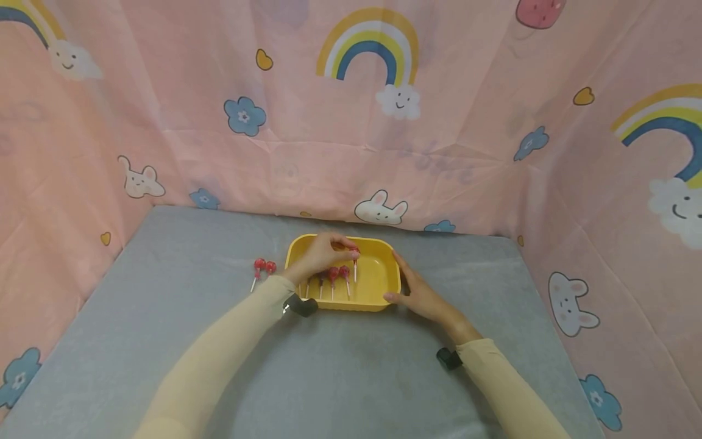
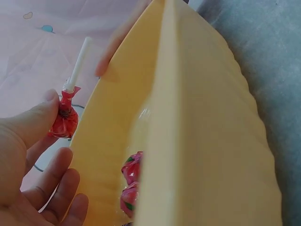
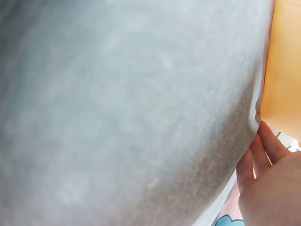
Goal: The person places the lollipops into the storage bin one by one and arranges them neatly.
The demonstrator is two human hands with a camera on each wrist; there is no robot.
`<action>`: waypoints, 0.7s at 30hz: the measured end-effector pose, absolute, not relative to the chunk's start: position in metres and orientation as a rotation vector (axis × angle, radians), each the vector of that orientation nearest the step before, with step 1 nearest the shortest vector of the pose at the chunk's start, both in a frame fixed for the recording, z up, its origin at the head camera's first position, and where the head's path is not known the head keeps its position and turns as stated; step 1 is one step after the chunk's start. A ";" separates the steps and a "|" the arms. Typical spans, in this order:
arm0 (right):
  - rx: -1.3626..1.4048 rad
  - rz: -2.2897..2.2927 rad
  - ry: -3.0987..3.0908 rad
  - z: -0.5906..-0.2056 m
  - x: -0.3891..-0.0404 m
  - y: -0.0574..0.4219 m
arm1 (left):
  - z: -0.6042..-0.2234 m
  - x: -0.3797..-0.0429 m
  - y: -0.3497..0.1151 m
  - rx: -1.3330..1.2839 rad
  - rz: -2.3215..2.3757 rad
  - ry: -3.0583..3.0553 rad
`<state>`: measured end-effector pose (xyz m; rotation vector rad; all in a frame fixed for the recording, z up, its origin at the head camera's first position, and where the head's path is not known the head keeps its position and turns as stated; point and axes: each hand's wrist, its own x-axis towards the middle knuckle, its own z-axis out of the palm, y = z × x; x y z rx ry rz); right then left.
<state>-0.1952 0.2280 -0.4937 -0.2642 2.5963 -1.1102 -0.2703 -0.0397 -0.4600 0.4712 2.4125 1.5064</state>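
Note:
My left hand (image 1: 323,253) is over the yellow plastic basket (image 1: 377,306), its thumb and fingers pinching a lollipop (image 1: 355,259) by its red wrapped head. The white stick of that lollipop points toward me in the head view. Inside the basket, several lollipops lie side by side, among them a red one (image 1: 333,274); my left wrist partly hides the row. My right hand (image 1: 419,296) touches the basket's right end, thumb at the near corner and fingers along the side. Those fingers look extended in the right wrist view, against the basket's outer wall (image 3: 284,66).
Left of the basket, two red lollipops (image 1: 259,264) lie on the grey cloth-covered table (image 1: 340,372); my left forearm passes close by. A pink patterned curtain (image 1: 307,164) stands behind the table and along both sides.

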 end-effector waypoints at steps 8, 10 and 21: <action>-0.256 -1.118 2.589 -0.494 -0.195 0.228 | -0.465 -0.268 -0.036 0.429 1.539 2.334; -0.256 -1.117 2.588 -0.494 -0.195 0.229 | -0.467 -0.268 -0.035 0.405 1.550 2.300; -0.261 -1.122 2.589 -0.493 -0.194 0.229 | -0.484 -0.271 -0.033 0.426 1.565 2.288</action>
